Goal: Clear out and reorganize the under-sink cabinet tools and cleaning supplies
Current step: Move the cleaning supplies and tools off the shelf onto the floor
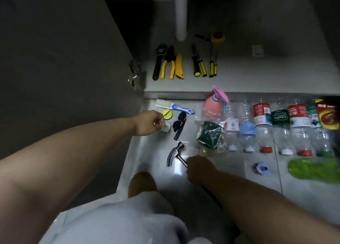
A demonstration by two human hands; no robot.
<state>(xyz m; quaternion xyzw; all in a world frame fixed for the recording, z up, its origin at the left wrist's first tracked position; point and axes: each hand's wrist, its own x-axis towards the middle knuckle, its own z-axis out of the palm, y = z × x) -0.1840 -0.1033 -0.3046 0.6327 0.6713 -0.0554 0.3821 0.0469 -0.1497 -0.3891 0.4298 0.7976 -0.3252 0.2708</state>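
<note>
Cabinet floor, back to front: white drain pipe [181, 13] at the rear; yellow tape measure [217, 37] just right of it. In front, a row of tools lying parallel — black wrench [158, 63], yellow-handled pliers [168, 63], yellow utility knife [179, 66], then, a little apart, two larger screwdrivers [198, 63] and two thin screwdrivers [213, 66]. Cabinet door [64, 59] stands open on my left.

Tiled floor outside the cabinet, left group: blue-and-white brush [174, 107] near the cabinet edge; yellow round tin [167, 113] just below it; a black object [180, 123], shape unclear; a small white item [166, 128] at my left hand.

My left hand [149, 123]: fingers bunched together, tips down at the white item and close to the tin — whether they grip anything I cannot tell.

My right hand [199, 169]: fingers closed around the handle of the hammer [174, 154]; its steel head points toward the cabinet, low over the tile.

Right group: green scouring pads in a clear bag [209, 135]; pink spray bottle [214, 105] behind the bag; a row of empty plastic bottles [279, 129] lying side by side, caps toward me; a red packet [328, 114] at the far end; a green flat item [312, 170] and a small bluish object [261, 168] nearer me.
</note>
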